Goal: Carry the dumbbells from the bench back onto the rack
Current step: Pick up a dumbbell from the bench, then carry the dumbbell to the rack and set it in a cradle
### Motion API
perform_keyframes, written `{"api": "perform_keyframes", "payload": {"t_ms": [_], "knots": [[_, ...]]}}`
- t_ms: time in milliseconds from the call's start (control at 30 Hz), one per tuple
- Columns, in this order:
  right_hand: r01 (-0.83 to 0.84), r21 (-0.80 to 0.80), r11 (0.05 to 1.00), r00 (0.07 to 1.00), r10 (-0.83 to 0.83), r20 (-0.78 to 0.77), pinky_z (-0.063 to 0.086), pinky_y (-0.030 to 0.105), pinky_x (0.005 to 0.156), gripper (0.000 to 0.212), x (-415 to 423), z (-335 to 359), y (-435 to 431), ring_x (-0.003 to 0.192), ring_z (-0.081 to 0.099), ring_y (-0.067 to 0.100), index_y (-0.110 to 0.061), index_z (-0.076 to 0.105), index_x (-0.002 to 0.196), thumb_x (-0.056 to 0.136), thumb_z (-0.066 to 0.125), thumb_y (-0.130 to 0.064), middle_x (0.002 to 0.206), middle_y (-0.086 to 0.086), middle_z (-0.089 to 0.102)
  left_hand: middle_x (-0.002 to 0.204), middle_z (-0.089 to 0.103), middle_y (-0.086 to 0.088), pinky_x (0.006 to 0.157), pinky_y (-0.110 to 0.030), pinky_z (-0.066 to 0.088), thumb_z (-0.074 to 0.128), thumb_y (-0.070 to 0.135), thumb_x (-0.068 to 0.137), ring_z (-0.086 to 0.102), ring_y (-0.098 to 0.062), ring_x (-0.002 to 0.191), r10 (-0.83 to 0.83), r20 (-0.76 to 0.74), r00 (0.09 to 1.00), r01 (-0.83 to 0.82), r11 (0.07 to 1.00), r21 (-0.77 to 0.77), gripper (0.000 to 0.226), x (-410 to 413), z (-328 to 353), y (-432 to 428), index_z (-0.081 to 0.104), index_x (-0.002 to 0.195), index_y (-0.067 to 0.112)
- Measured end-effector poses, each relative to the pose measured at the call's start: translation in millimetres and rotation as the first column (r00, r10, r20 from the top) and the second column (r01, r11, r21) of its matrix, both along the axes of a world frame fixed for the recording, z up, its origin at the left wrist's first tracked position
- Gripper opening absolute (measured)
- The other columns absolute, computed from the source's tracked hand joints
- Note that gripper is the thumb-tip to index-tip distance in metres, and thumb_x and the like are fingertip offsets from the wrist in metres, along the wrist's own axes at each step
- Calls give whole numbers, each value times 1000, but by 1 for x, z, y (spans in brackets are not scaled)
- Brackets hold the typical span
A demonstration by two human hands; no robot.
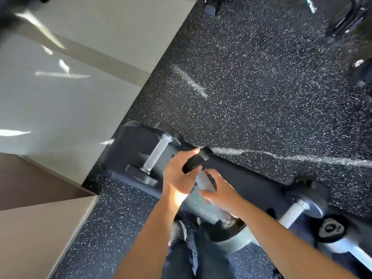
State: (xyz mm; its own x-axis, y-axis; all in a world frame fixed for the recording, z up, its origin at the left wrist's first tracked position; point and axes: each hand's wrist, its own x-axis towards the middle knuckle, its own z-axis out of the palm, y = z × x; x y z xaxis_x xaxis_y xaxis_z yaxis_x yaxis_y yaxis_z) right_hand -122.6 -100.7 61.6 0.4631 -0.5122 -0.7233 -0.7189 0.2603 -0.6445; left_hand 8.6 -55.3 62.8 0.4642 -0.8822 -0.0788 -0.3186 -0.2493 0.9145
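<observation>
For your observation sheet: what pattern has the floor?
Floor: black with white speckles; head view.

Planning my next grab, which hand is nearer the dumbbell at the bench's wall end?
Left. The left hand is beside that dumbbell; the right hand lies farther along the bench.

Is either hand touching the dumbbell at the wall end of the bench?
No, left hand and right hand both hold the middle dumbbell.
</observation>
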Motion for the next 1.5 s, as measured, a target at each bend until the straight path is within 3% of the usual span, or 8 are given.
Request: {"api": "perform_keyframes", "payload": {"t_ms": [133,267,400,567,800,1067,1300,1500], "knots": [[169,13,986,983,-169,65,43,16,49,47,-20,57,25,59,53,15,-32,39,115,81,60,-9,87,5,60,70,61,31,66,-17,44,70,10,69,54,6,65,-90,32,995,90,996,-6,44,-11,62,5,61,104,36],[379,-6,925,919,-375,125,52,25,60,50,-49,108,49,67,58,15,-28,40,118,81,63,-5,93,0,61,102,68,-1,84,-33,50,71,9,72,63,-16,93,-285,121,951,304,932,-194,34,-38,121,7,64,105,14],[522,-82,849,848,-507,153,49,35,66,47,-91,154,72,69,60,20,-26,40,118,82,62,-4,91,4,61,106,67,3,85,-26,48,73,5,72,62,-11,95,-441,42,897,440,874,-206,38,-80,164,4,63,106,21],[680,-135,720,733,-670,121,49,23,56,48,-156,205,107,69,63,16,-37,37,114,83,62,-11,96,4,63,107,62,11,88,-11,41,74,1,70,57,2,97,-640,32,767,629,742,-232,42,-149,203,4,63,107,16],[872,-110,477,489,-862,136,53,43,72,44,-261,240,176,62,62,21,-35,43,110,81,62,-9,93,17,67,104,65,7,82,-8,41,76,3,69,55,11,91,-853,-29,522,822,512,-249,43,-281,240,30,63,103,27],[982,-87,168,182,-965,189,43,14,42,43,-407,264,271,47,57,4,-36,41,107,83,61,-6,77,5,64,102,64,13,81,-5,39,76,0,67,57,9,94,-973,-86,216,930,232,-286,41,-459,267,94,64,99,23],[989,-127,-75,-53,-984,172,45,21,51,47,-511,276,357,63,59,14,-49,40,95,83,62,-9,88,7,63,101,68,4,81,-11,44,75,-5,66,61,3,91,-991,-126,-34,956,4,-292,40,-602,275,167,65,100,14],[934,-121,-336,-314,-934,172,40,23,49,45,-571,280,415,59,54,13,-31,46,112,80,60,-2,76,0,56,98,66,11,80,-7,42,75,-2,66,59,7,91,-957,-127,-260,931,-214,-296,39,-696,282,221,66,98,19]]}}
